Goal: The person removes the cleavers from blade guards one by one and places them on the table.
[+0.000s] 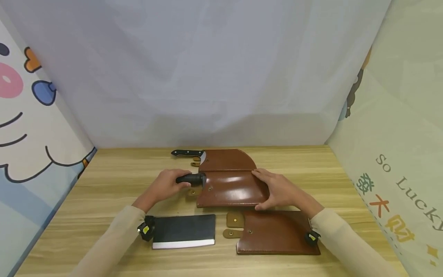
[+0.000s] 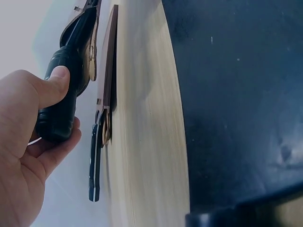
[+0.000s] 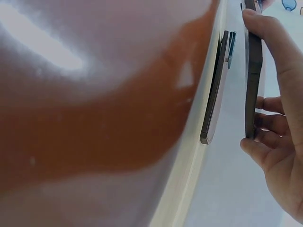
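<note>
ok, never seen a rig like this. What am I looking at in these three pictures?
No robot here, just a person's two bare hands. The wide picture comes from a camera on the head, looking forward and down. The left-wrist camera and right-wrist camera take the other two, each looking along its own hand, so the table appears tipped sideways.

The left hand grips a black handle; the right hand holds the far end of the brown sheath around that knife. Both wrist views show it raised off the table.

Behind it lies another sheathed knife. Nearer the person are a bare dark blade on the left and a second brown sheath on the right.
</note>
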`<action>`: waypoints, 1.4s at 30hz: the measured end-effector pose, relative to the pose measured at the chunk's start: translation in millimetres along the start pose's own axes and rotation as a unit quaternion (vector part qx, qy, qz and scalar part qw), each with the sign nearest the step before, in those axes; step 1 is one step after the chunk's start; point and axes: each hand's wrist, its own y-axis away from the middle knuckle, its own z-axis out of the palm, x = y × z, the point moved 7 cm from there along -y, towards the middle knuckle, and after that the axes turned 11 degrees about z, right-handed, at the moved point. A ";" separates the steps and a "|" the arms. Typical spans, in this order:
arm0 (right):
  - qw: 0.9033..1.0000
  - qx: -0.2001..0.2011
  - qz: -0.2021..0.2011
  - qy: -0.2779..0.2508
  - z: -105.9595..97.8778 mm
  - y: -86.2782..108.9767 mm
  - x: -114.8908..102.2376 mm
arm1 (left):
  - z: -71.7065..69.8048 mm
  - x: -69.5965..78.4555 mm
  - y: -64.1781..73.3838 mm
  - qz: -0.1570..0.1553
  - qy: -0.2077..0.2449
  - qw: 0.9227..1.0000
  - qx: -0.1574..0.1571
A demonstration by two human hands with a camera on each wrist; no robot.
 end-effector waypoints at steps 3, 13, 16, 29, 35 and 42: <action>1.000 0.004 -0.005 -0.001 1.1 0.5 -0.9 | 1.4 -0.9 2.0 -0.005 0.004 1.000 0.002; 1.000 0.010 -0.012 0.001 6.8 -2.2 -0.4 | 5.3 -7.7 7.4 -0.001 0.000 1.000 0.011; 1.000 0.008 -0.010 0.000 7.8 -2.3 0.4 | 5.6 -9.9 9.2 0.002 -0.005 1.000 0.017; 1.000 0.008 -0.008 -0.007 11.8 -1.7 7.0 | 1.4 -10.5 13.2 0.000 -0.013 0.999 0.030; 1.000 0.008 -0.002 -0.010 12.6 -1.0 10.1 | -1.0 -10.7 15.3 -0.004 -0.015 0.999 0.032; 1.000 0.010 0.006 -0.019 9.5 1.0 11.9 | -4.0 -14.0 19.3 -0.009 -0.024 0.999 0.035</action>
